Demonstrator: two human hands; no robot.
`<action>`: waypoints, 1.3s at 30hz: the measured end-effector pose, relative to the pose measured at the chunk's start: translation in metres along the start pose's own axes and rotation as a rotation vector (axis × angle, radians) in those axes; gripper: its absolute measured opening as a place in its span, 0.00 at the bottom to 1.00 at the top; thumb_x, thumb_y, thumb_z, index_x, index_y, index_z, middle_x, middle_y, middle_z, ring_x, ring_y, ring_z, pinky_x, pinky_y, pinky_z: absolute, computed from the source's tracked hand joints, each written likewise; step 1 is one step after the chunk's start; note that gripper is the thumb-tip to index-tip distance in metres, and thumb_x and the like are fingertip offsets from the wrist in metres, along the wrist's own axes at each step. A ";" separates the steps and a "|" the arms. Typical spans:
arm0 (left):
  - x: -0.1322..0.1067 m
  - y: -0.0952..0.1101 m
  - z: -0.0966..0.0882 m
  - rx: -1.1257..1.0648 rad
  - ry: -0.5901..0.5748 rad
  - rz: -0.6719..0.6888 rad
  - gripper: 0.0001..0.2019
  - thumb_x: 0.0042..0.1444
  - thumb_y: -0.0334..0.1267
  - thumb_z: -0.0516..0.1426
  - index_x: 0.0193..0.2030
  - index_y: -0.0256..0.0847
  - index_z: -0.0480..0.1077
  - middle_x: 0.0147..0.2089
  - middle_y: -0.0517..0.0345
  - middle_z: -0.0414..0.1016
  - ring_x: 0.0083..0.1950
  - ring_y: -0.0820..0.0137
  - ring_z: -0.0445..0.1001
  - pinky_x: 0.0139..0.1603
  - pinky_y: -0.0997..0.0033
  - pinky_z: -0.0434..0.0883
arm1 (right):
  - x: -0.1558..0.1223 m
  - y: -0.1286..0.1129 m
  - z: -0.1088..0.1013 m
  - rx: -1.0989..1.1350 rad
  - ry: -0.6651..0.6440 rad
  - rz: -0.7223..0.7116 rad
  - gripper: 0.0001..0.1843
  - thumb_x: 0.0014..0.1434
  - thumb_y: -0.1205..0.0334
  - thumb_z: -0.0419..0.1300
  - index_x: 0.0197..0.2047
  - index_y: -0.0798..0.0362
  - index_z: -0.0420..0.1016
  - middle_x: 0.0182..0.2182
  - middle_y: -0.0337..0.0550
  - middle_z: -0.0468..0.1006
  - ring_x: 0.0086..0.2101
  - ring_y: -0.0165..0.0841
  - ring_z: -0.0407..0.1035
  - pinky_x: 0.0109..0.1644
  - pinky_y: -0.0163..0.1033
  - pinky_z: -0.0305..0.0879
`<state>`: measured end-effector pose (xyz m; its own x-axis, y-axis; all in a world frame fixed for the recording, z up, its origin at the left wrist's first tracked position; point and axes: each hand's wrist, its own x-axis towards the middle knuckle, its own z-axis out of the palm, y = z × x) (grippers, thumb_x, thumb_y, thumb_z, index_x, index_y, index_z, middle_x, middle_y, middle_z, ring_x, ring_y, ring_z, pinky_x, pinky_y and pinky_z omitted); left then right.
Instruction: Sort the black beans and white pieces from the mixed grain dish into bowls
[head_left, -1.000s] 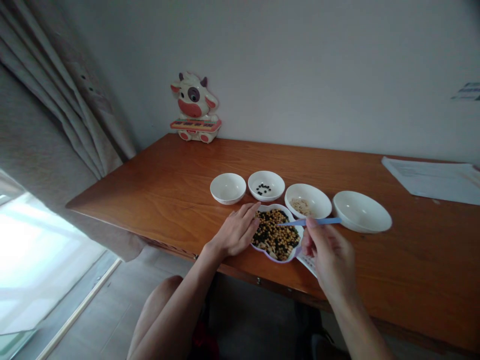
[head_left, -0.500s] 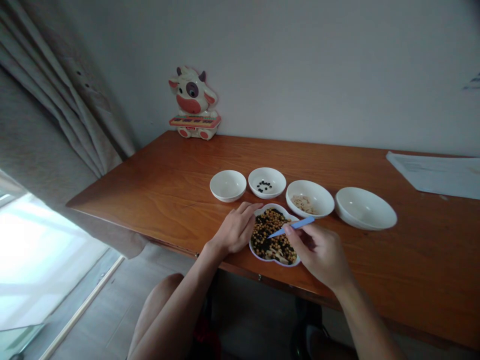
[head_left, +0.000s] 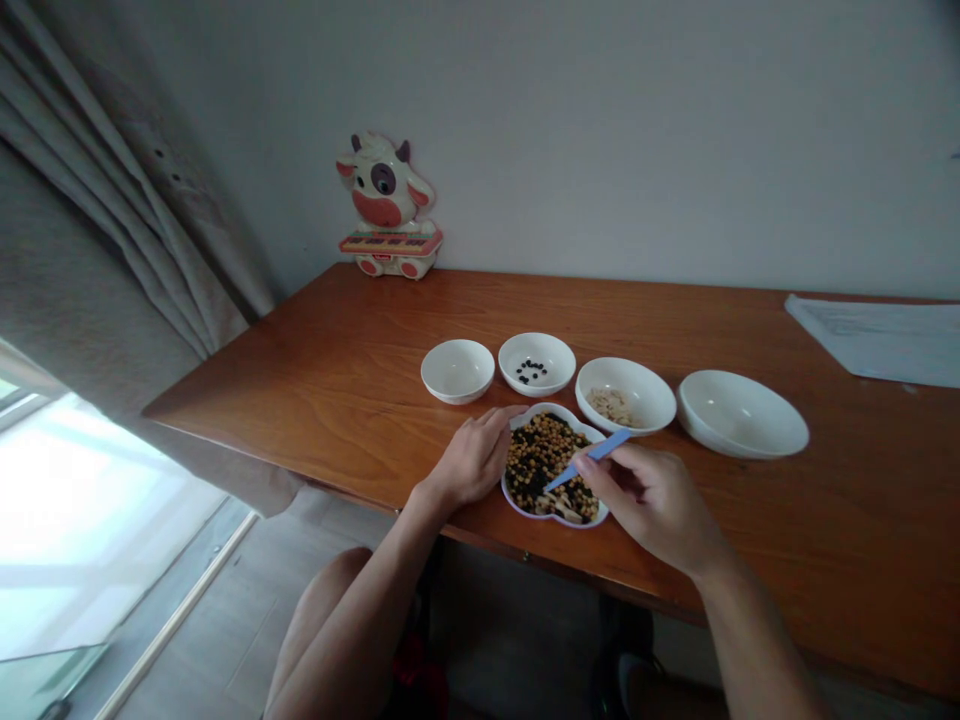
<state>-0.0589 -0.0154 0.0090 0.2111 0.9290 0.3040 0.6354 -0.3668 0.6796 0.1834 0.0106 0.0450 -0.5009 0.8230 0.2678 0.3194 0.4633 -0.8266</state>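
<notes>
Nearest, the right hand (head_left: 651, 505) pinches blue plastic tweezers (head_left: 592, 450) narrowly between thumb and fingers, tips down among the mixed beans (head_left: 541, 465) in a scalloped plate (head_left: 555, 522); whether the tips hold a bean is too small to tell. The left hand (head_left: 474, 460) lies open, its fingers on the plate's left rim. The light plate could likely slide, so the rim seems the place to steady it; the small, hard beans look slippery, best pinched across their middles. Farther right and left, four white bowls (head_left: 742, 415) stand on the wooden table (head_left: 300, 400), with a toy cow (head_left: 386, 205) beyond.

- Four white bowls (head_left: 457, 371) stand in line behind the scalloped plate (head_left: 519, 506), blocking forward reach
- Wooden tabletop (head_left: 817, 510) right of the right hand (head_left: 652, 510) offers free passage
</notes>
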 end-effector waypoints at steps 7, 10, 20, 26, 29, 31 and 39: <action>0.002 0.001 0.000 0.025 -0.010 -0.016 0.19 0.71 0.34 0.44 0.65 0.38 0.63 0.60 0.44 0.75 0.58 0.58 0.76 0.60 0.56 0.71 | 0.001 0.003 -0.006 -0.145 -0.089 -0.082 0.14 0.66 0.55 0.59 0.30 0.52 0.75 0.20 0.37 0.73 0.19 0.27 0.63 0.21 0.34 0.58; 0.002 0.001 -0.001 0.025 -0.012 -0.014 0.19 0.70 0.33 0.44 0.65 0.37 0.63 0.60 0.44 0.75 0.58 0.58 0.76 0.60 0.55 0.71 | 0.002 0.004 -0.005 -0.177 -0.113 -0.091 0.15 0.66 0.55 0.59 0.30 0.51 0.76 0.21 0.37 0.73 0.19 0.27 0.64 0.22 0.34 0.58; 0.002 0.003 0.000 0.028 -0.001 -0.033 0.19 0.71 0.35 0.44 0.64 0.39 0.64 0.59 0.44 0.76 0.57 0.59 0.76 0.59 0.56 0.72 | 0.005 0.006 -0.004 -0.276 -0.157 -0.076 0.18 0.66 0.51 0.58 0.27 0.50 0.73 0.21 0.37 0.74 0.20 0.29 0.64 0.25 0.37 0.57; 0.002 0.000 0.002 0.038 -0.005 -0.026 0.19 0.70 0.34 0.45 0.65 0.39 0.63 0.60 0.45 0.75 0.57 0.59 0.76 0.59 0.57 0.72 | 0.005 0.006 0.000 -0.294 -0.115 -0.053 0.20 0.66 0.51 0.58 0.25 0.50 0.70 0.20 0.37 0.73 0.21 0.28 0.64 0.26 0.37 0.56; 0.002 0.001 0.002 0.023 0.010 -0.031 0.19 0.71 0.35 0.44 0.64 0.38 0.64 0.60 0.44 0.75 0.58 0.59 0.76 0.60 0.57 0.71 | 0.003 0.006 0.000 -0.227 -0.085 -0.011 0.18 0.66 0.50 0.58 0.28 0.50 0.72 0.22 0.38 0.76 0.20 0.29 0.66 0.24 0.37 0.58; 0.002 0.002 0.002 0.016 0.013 -0.038 0.19 0.71 0.36 0.44 0.64 0.37 0.64 0.59 0.44 0.76 0.57 0.59 0.76 0.59 0.57 0.71 | 0.002 0.005 -0.001 -0.171 -0.060 0.007 0.17 0.66 0.49 0.58 0.30 0.50 0.74 0.22 0.40 0.77 0.20 0.30 0.66 0.23 0.37 0.59; 0.003 0.003 0.001 0.039 0.009 -0.041 0.19 0.71 0.37 0.44 0.63 0.37 0.65 0.58 0.43 0.76 0.57 0.58 0.76 0.59 0.56 0.71 | 0.005 0.004 -0.001 0.028 0.190 0.104 0.20 0.65 0.44 0.58 0.29 0.50 0.72 0.20 0.39 0.75 0.18 0.29 0.68 0.20 0.33 0.62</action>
<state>-0.0555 -0.0138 0.0107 0.1777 0.9426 0.2826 0.6716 -0.3261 0.6653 0.1828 0.0168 0.0439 -0.3049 0.9142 0.2669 0.3375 0.3658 -0.8673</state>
